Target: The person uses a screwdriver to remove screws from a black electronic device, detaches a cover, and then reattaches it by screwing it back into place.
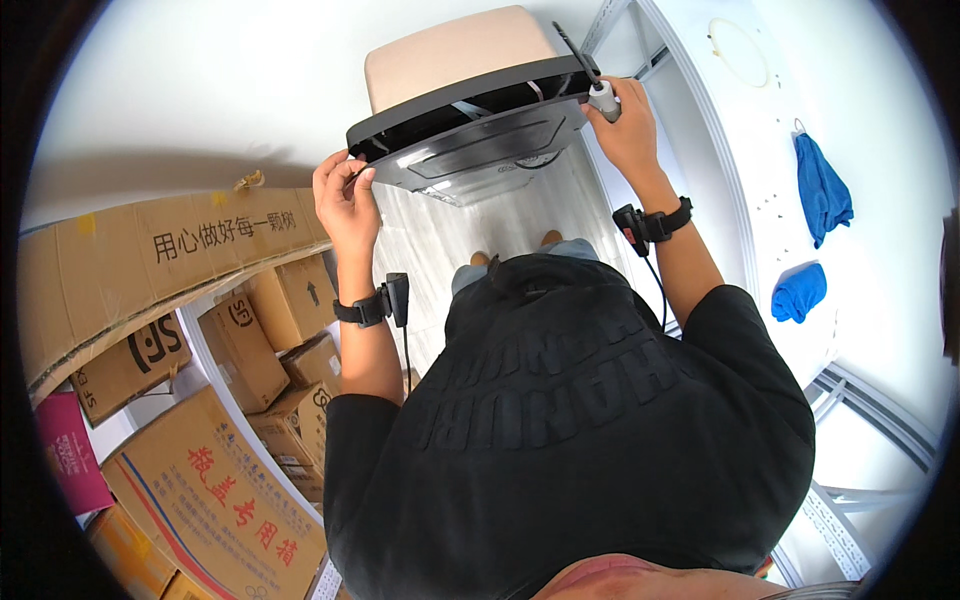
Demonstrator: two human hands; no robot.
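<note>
While both arms reach forward, a bulky beige-and-black object [500, 140] spans the gap between the person's hands, in front of a white wall [235, 90] and over the floor's far part. Its beige, rounded side faces away, a dark grey rim bends along the middle, and the glossy black side is turned toward the wearer. Whether anything else bears its weight cannot be told.

At one end, the left hand [347, 195] is at the near corner, thumb and forefinger pinching by the edge, the other fingers curled. At the opposite end, the right hand [625, 130] closes thumb and fingers about a grey-white cylinder [604, 100] lying against the rim; a thin black rod [573, 52] slants up just beside it. Whether those fingers grip the rim too is unclear.

Black wrist straps [651, 223] carry small dark devices with cables. Below, brown shoe tips [551, 238] show on a pale, wood-grained floor [415, 240], beyond the person's black T-shirt [570, 420].

To the left, cardboard boxes [240, 350] fill a shelf under a long cardboard panel [110, 250], with a magenta box [72, 455] near the outer edge. To the right, two blue cloths [822, 190] hang or lie against a white panel [740, 150].
</note>
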